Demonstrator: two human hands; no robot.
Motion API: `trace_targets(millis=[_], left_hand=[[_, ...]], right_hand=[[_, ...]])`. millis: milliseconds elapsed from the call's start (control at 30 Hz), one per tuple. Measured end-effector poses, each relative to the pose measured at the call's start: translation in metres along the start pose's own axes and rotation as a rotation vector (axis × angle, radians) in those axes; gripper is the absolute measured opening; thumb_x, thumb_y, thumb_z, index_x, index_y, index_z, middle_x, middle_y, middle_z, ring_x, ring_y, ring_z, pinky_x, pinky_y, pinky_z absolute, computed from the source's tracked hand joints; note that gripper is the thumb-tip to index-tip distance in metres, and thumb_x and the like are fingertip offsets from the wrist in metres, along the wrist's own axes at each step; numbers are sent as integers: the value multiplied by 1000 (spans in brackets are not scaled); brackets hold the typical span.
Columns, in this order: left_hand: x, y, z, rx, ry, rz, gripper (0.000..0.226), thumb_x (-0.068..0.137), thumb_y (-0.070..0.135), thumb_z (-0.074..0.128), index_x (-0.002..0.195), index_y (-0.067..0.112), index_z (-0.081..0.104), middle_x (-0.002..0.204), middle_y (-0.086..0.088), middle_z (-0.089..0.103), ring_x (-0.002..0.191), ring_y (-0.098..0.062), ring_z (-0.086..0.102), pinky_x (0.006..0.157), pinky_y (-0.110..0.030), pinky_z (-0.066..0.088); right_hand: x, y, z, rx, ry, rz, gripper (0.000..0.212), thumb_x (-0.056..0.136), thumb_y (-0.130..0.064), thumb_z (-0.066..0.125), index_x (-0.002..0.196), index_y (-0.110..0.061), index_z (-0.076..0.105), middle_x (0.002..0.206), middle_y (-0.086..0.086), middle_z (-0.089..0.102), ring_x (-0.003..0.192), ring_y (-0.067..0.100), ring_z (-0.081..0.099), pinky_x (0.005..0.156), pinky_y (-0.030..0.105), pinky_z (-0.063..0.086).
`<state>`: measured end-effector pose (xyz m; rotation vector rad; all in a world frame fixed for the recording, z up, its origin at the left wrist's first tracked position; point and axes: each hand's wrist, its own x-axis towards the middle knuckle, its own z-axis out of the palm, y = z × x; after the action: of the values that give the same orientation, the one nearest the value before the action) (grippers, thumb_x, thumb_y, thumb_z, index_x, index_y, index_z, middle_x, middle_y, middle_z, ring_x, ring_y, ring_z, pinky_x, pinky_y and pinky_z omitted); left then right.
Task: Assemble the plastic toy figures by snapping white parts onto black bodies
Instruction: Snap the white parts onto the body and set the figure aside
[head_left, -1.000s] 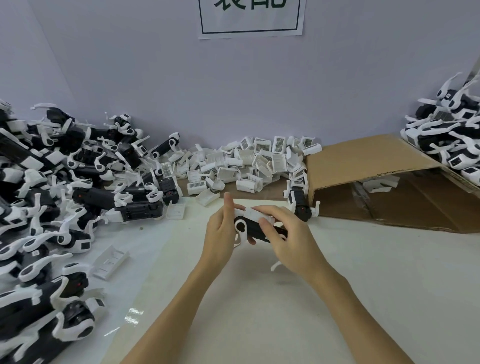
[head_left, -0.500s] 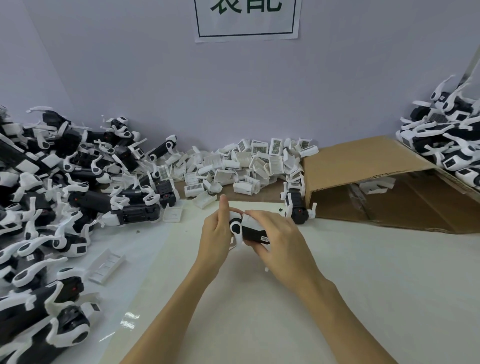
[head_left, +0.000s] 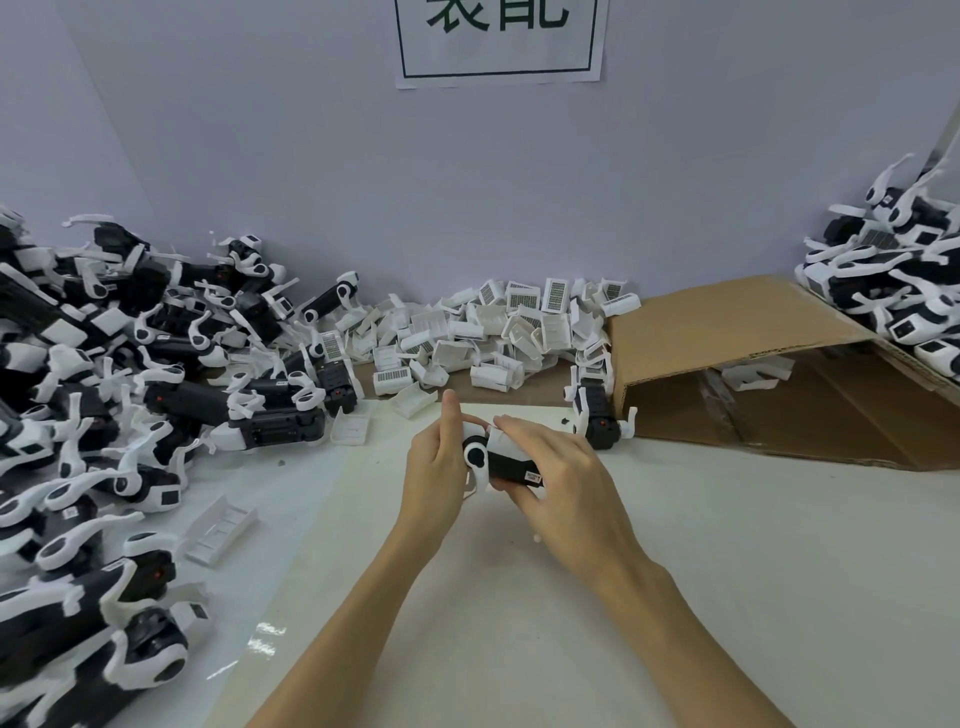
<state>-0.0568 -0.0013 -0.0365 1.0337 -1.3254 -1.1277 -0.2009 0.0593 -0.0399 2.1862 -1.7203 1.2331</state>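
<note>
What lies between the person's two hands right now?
In the head view, the black-and-white toy figure sits between the left hand and right hand; both hold it.

Black toy body with white cover and round white-ringed black joint, white loose parts with black barcode labels, brown cardboard box, lilac-grey wall, off-white table, white sign with dark green characters.
</note>
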Motion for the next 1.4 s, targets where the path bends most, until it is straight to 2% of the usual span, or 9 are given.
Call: trace_targets(millis=[200,400,600,833,933,1067,1200,1267,1400], left_hand=[[2,-2,0,15,4,-11,73,111,63,33,86,11,77,86,-28,70,74,-26,64,71,-38,48],[5,-3,-1,24,-8,-26,74,110,65,35,86,8,75,86,-30,68,71,-25,60,70,-40,46],[3,-3,-1,3,5,-44,72,110,64,36,87,9,76,86,-27,70,70,-24,60,61,-28,48],[2,-2,-1,1,6,-10,72,111,63,35,89,8,76,88,-34,65,71,-26,57,67,-36,44],[2,0,0,28,23,-6,68,112,61,37,86,12,77,85,-28,69,70,-27,61,68,-39,47],[-2,6,-8,107,30,291,52,114,48,37,89,19,73,82,-7,72,77,-28,68,71,-42,51],[-9,7,-14,224,-50,663,38,111,30,38,95,10,66,83,5,64,74,-15,60,64,-26,45],[-8,7,-15,240,-91,687,37,111,28,37,96,10,66,85,5,65,77,-18,62,67,-32,48],[-3,9,-20,351,-134,585,29,109,28,40,106,22,68,100,10,69,104,-20,62,92,-47,47]], right_hand=[[3,-1,-3,3,-20,6,63,80,-19,90,138,-17,66,128,-3,73,112,29,65,99,37,52],[2,-1,-6,-67,59,-28,60,70,-29,96,124,-15,75,101,0,79,88,32,68,75,36,58],[1,1,2,8,-48,4,66,88,-26,84,148,-21,55,143,-6,63,130,18,56,111,29,40],[3,-2,2,-38,-53,19,61,85,-19,86,141,-19,63,130,-5,71,115,28,62,101,32,46],[3,1,-1,87,-112,77,59,89,-28,82,144,-26,60,133,-10,68,123,17,57,105,26,43],[10,9,-28,751,-339,342,44,101,-48,57,144,-35,58,139,-20,63,133,-6,52,107,17,40],[11,24,-40,851,-490,404,33,109,-38,51,130,-20,69,125,3,72,121,21,66,110,41,48],[9,32,-45,904,-598,410,30,108,-32,55,121,-11,72,115,12,73,108,31,68,100,40,53],[10,37,-47,831,-506,412,26,97,-41,70,112,-21,75,106,-4,76,104,13,70,88,22,52]])
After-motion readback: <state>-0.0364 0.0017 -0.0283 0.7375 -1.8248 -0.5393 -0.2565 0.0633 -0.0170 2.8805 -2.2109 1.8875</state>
